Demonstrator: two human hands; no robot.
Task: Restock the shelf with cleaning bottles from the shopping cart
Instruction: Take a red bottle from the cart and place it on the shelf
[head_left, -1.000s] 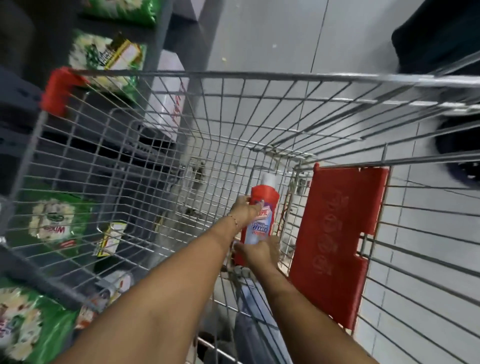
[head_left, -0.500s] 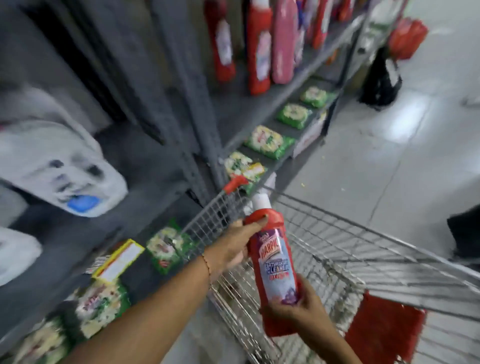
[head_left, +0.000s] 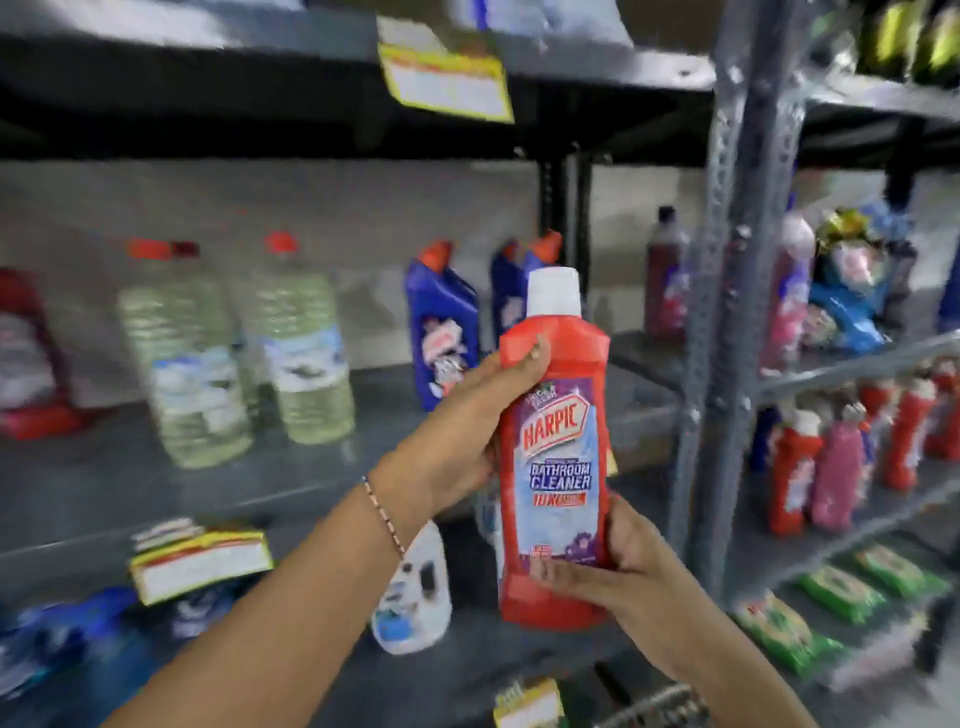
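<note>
I hold a red Harpic bathroom cleaner bottle (head_left: 556, 457) with a white cap upright in front of the grey metal shelf (head_left: 311, 467). My left hand (head_left: 457, 436) grips its upper left side, thumb on the shoulder. My right hand (head_left: 618, 566) wraps its base from the right. The bottle hangs in the air at the height of the middle shelf board, near the shelf's upright post (head_left: 727, 312). Only a sliver of the shopping cart's wire rim (head_left: 654, 709) shows at the bottom edge.
On the middle shelf stand two clear bottles (head_left: 234, 353) with red caps and blue bottles (head_left: 441, 322) behind the held one. Red and pink bottles (head_left: 852, 457) fill the right bay. A white jug (head_left: 415, 592) sits below. Yellow price tags (head_left: 447, 83) hang off shelf edges.
The bottle came up out of the cart with both hands on it. My view swung up from the cart to face the shelf, and the bottle now stands upright before the middle board.
</note>
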